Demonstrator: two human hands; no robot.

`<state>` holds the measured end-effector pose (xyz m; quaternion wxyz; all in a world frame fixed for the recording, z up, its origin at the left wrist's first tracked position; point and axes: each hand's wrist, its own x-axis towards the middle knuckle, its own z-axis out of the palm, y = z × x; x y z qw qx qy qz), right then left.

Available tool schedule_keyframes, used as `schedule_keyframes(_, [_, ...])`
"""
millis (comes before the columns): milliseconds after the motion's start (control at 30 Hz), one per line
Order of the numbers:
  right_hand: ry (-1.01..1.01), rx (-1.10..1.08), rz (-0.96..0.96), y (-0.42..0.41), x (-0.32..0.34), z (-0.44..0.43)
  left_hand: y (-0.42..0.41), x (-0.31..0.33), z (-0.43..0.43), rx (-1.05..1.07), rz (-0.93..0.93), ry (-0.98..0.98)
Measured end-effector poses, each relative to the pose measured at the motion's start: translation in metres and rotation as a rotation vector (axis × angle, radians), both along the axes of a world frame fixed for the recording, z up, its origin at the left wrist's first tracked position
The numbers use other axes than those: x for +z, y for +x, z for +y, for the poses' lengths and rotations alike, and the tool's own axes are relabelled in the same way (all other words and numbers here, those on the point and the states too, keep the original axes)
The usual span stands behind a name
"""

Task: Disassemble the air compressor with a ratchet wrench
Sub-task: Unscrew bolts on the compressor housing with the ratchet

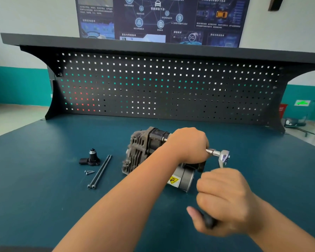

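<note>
The grey and black air compressor [144,148] lies on its side in the middle of the blue bench. My left hand [187,144] curls over its right end and grips the extension bar of the ratchet wrench [223,156], whose chrome head sticks out to the right of the hand. Nearer to me, my right hand [224,200] grips the wrench's black handle, and the handle's end shows under the thumb. The bolt and the socket are hidden by my left hand.
Left of the compressor lie two long black bolts [100,170], two short screws [89,172] and a small black fitting [91,158]. A dark pegboard [162,88] with a shelf above it closes off the back of the bench top [44,197].
</note>
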<state>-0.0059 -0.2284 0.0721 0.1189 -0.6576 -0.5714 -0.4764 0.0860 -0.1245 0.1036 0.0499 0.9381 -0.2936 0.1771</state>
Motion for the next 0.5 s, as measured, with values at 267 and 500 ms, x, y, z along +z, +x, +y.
schedule_keyframes(267, [0.94,0.146,0.831,0.042,0.067,-0.013,0.003,-0.004,-0.003,0.021,-0.061,0.028])
schedule_keyframes(500, [1.006,-0.361,1.842,0.099,0.032,-0.052,0.005,-0.005,-0.003,0.026,-0.058,0.031])
